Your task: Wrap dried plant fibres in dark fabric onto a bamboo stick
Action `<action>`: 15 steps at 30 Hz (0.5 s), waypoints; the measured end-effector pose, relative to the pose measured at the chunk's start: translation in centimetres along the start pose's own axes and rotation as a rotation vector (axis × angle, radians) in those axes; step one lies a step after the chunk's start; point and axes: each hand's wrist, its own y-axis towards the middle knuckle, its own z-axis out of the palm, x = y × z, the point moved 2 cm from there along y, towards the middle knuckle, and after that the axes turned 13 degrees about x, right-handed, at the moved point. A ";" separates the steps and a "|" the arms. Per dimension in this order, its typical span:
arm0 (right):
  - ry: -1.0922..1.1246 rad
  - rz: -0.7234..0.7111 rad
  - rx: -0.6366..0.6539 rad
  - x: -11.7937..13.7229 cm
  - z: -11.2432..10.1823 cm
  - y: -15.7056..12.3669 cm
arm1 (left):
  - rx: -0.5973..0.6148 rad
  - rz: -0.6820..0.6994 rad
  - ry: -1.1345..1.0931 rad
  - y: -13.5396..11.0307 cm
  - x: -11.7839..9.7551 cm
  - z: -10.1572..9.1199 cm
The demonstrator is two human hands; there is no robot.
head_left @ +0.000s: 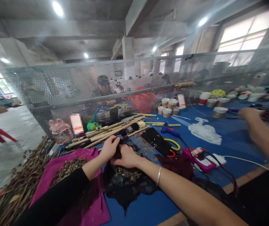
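My left hand and my right hand are close together over a black cloth on the blue table. The left fingers are curled, with something dark at their tips that I cannot make out. Bent round toward the left hand, my right hand has its thumb pointing left, and a dark thing partly shows between the two hands. Dried plant bits lie on the black cloth just below the right hand. Left of it is a magenta cloth with crumbled dried leaves on it.
Long dried stalks line the left edge. Sticks and yarn balls lie behind my hands. Rightward are a blue glue gun, yellow-and-red-handled scissors, a pink power strip and cables. Lidded cups stand farther back. A co-worker's arm reaches in right.
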 end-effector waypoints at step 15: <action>0.072 -0.205 -0.241 0.9 -3.5 1.6 | -0.085 -0.016 -0.153 0.2 2.9 -4.0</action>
